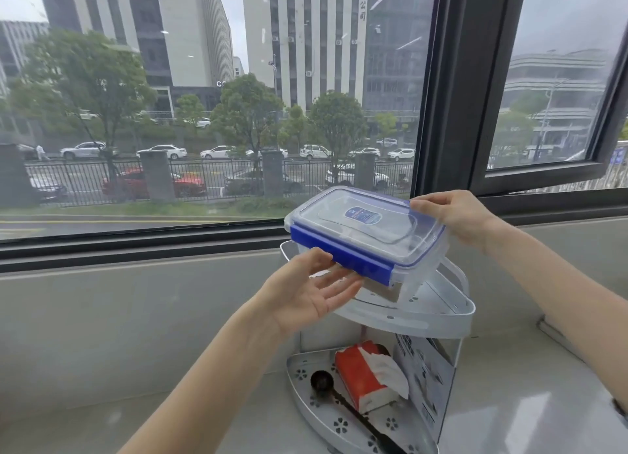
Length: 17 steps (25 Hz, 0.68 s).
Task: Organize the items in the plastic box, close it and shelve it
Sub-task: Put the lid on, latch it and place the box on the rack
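A clear plastic box (365,229) with a lid and blue side clips is held tilted just above the top tier of a white corner shelf (438,314). The lid is on and the long blue clip facing me lies flat against the box. My left hand (306,294) supports the box from below at its near left side, palm up, fingers spread under it. My right hand (452,215) grips the far right end of the lid. Something pale shows through the box's underside, too unclear to name.
The shelf's lower tier (306,372) holds an orange tissue pack (365,375), a black long-handled scoop (323,382) and a printed white packet (424,382). The shelf stands on a pale counter (526,402) against a low wall beneath a large window.
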Each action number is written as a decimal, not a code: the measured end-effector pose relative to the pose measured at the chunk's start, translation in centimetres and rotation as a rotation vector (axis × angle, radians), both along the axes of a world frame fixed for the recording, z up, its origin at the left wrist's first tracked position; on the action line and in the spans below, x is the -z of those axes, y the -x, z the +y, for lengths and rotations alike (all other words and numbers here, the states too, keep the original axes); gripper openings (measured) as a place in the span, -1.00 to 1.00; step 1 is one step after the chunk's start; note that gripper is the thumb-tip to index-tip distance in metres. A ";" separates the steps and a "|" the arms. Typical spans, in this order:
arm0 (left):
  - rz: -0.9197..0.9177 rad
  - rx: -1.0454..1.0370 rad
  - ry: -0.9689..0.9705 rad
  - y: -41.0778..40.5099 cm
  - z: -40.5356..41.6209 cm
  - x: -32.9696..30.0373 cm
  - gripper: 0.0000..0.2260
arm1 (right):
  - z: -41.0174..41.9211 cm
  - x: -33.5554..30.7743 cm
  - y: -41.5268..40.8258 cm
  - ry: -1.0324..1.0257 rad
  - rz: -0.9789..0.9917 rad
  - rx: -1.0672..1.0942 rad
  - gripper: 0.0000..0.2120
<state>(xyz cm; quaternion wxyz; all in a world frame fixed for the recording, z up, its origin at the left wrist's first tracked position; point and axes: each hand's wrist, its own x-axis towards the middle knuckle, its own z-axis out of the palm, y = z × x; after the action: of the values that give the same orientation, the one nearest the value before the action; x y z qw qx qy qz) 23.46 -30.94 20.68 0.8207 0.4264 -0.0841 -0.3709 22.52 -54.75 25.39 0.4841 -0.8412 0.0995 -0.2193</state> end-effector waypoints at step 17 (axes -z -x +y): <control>-0.033 0.037 -0.041 0.6 1.0 2.0 -0.51 | 0.6 2.9 -0.2 0.319 0.091 0.094 -0.80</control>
<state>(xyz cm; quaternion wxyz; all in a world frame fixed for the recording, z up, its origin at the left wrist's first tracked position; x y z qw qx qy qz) 22.82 -29.90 18.69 0.8033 0.4475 -0.0978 -0.3807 22.73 -54.17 22.46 0.3286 -0.9108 0.1245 -0.2166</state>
